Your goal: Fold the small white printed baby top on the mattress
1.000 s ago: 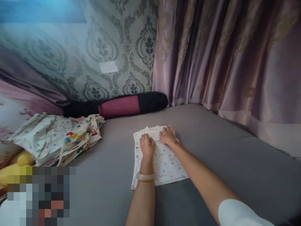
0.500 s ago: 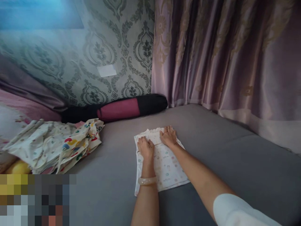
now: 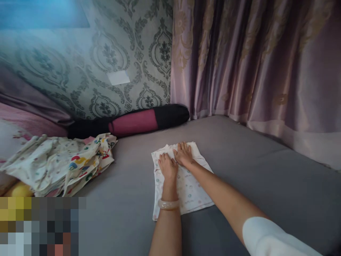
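A small white garment (image 3: 195, 188) with a pale print lies spread out flat on the grey bed sheet (image 3: 125, 213). My left hand (image 3: 168, 166) rests palm down on its upper left part, fingers stretched forward. Close beside it, my right hand (image 3: 183, 154) presses flat near the garment's far edge, fingers spread. Neither hand grips the cloth. A pale bangle (image 3: 168, 204) circles my left wrist. The garment's exact kind is hard to make out, as my hands and forearms cover part of it.
To the left lies a heap of printed clothes (image 3: 53, 160), some with colourful shapes. A black and dark-pink long bundle (image 3: 133, 122) runs along the patterned wall (image 3: 109, 53). Mauve curtains (image 3: 239, 64) hang at the right. A yellow object (image 3: 21, 189) shows below the heap.
My right hand has slid left across the garment, closer to my left hand. My left hand has shifted slightly right. The garment stays flat in place.
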A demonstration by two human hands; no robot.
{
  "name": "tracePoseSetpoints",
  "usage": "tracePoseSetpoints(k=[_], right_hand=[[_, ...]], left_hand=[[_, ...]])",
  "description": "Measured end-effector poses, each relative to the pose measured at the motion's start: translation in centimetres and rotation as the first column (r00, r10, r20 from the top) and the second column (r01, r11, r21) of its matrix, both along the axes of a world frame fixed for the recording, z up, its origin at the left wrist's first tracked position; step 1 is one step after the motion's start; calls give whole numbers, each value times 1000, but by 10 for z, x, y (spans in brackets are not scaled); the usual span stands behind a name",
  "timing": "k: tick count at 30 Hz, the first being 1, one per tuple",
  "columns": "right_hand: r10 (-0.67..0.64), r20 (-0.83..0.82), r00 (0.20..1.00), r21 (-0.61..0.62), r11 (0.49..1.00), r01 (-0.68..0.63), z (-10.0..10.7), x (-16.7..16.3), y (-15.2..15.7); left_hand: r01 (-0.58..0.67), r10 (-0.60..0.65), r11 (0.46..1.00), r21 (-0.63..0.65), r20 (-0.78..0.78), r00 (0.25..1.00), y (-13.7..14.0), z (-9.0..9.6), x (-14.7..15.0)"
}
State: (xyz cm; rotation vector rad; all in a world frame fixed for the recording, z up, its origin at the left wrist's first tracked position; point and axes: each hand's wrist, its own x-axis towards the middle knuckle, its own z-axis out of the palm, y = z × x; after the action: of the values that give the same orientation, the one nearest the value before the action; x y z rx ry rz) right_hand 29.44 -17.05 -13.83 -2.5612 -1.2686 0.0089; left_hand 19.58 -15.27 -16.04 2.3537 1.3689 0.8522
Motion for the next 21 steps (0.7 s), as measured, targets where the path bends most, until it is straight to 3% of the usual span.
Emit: tracePoseSetpoints(k=[11, 16, 21], right_hand=[[2, -33, 999, -33, 999, -3, -2, 2, 3], [74, -35, 997, 0, 997, -74, 11, 25, 3], [96, -16, 995, -50, 994, -96, 16, 53, 7]], left_hand=[[18, -21, 997, -73, -44, 999, -7, 12, -1], [54, -60, 996, -76, -70, 996, -11, 15, 2], [28, -39, 997, -78, -152, 988, -14, 18, 4]])
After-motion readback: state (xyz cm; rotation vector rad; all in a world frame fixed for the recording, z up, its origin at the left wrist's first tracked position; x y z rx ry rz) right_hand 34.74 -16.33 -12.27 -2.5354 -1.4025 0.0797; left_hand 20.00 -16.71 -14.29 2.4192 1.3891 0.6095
